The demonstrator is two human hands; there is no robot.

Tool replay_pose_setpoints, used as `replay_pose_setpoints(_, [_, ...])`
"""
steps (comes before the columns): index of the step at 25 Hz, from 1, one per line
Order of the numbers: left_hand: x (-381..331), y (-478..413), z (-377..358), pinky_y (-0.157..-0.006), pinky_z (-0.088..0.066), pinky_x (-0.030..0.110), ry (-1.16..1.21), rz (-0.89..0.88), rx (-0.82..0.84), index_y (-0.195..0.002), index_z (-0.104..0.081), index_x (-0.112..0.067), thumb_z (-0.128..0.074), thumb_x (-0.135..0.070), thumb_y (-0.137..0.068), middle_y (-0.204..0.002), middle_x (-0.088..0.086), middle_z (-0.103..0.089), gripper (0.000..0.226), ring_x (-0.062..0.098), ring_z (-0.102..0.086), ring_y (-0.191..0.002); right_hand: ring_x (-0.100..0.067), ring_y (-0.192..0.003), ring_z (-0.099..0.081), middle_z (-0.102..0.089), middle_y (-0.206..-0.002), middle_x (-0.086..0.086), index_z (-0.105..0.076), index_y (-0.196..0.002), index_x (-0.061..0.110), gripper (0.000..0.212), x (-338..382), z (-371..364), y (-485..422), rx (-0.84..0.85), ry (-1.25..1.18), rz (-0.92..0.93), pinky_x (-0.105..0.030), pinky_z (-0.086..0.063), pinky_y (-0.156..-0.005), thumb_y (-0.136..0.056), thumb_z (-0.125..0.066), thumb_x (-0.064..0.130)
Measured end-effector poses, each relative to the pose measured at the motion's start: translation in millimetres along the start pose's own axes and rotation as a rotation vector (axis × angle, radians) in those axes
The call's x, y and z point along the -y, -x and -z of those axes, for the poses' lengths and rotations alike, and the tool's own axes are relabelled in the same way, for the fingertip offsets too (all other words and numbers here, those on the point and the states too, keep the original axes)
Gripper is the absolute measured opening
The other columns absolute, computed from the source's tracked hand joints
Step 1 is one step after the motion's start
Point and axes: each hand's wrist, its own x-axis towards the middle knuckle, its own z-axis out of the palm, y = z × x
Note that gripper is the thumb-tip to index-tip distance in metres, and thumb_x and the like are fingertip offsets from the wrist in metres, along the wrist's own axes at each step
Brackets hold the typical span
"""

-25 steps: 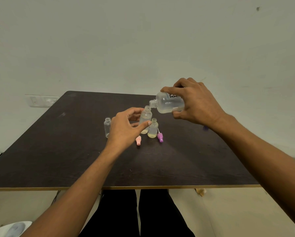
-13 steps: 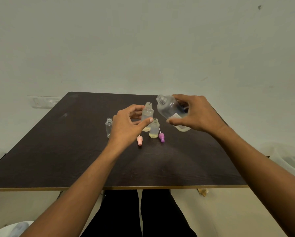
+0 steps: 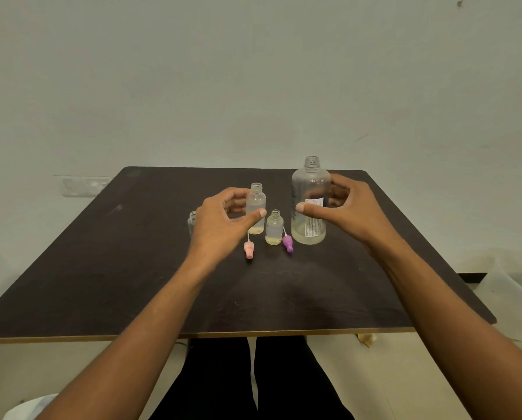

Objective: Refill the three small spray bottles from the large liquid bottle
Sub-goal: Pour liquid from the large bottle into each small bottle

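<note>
The large clear bottle (image 3: 309,189) stands upright and uncapped on the dark table (image 3: 102,268), with a little liquid at its bottom. My right hand (image 3: 353,213) curls round it, thumb across the front and fingers behind. My left hand (image 3: 220,225) holds the taller small spray bottle (image 3: 256,204) between thumb and fingers. A shorter small bottle (image 3: 274,228) stands between the two. A third small bottle (image 3: 191,221) is partly hidden behind my left hand. A pink spray cap (image 3: 249,250) and a purple spray cap (image 3: 287,243) lie in front.
A white wall socket (image 3: 84,186) sits beyond the table's far left corner. Translucent plastic (image 3: 511,277) lies off the right edge. A white object (image 3: 29,407) is on the floor at bottom left. My legs show under the near table edge.
My right hand tipped the large bottle back from pouring over the taller small bottle and set it upright on the table to the right. My left hand stayed on the small bottle.
</note>
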Motion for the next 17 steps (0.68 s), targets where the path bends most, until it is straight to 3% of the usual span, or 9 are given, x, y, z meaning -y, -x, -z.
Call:
replay_pose_setpoints(7, [32, -16, 4, -0.089, -0.056, 0.02, -0.123, 0.112, -0.009, -0.114, -0.072, -0.025, -0.087, -0.025, -0.081, -0.103, -0.015, -0.075, 0.036, -0.004, -0.071, -0.096, -0.008, -0.11, -0.074, -0.078, -0.114, 0.01, -0.068, -0.134, 0.03, 0.063, -6, 4, 7, 0.022, -0.087, 0.005, -0.04, -0.059, -0.102, -0.076, -0.093, 0.037])
replay_pose_setpoints(12, [53, -30, -1, -0.075, -0.048, 0.009, -0.228, 0.177, 0.006, -0.118, -0.069, -0.018, -0.082, -0.015, -0.083, -0.105, -0.008, -0.074, 0.037, 0.002, -0.07, -0.095, -0.006, -0.114, -0.072, -0.077, -0.118, 0.013, -0.067, -0.136, 0.03, 0.068, -16, 3, 13, 0.028, -0.084, -0.01, -0.04, -0.057, -0.105, -0.074, -0.093, 0.04])
replay_pose_setpoints(17, [68, -41, -10, -0.076, -0.049, 0.018, -0.316, 0.216, 0.038, -0.119, -0.067, -0.017, -0.079, -0.014, -0.085, -0.104, -0.007, -0.072, 0.036, 0.007, -0.069, -0.094, -0.006, -0.114, -0.072, -0.077, -0.119, 0.014, -0.068, -0.133, 0.032, 0.066, -21, 9, 16, 0.023, -0.09, -0.002, -0.036, -0.057, -0.104, -0.073, -0.093, 0.04])
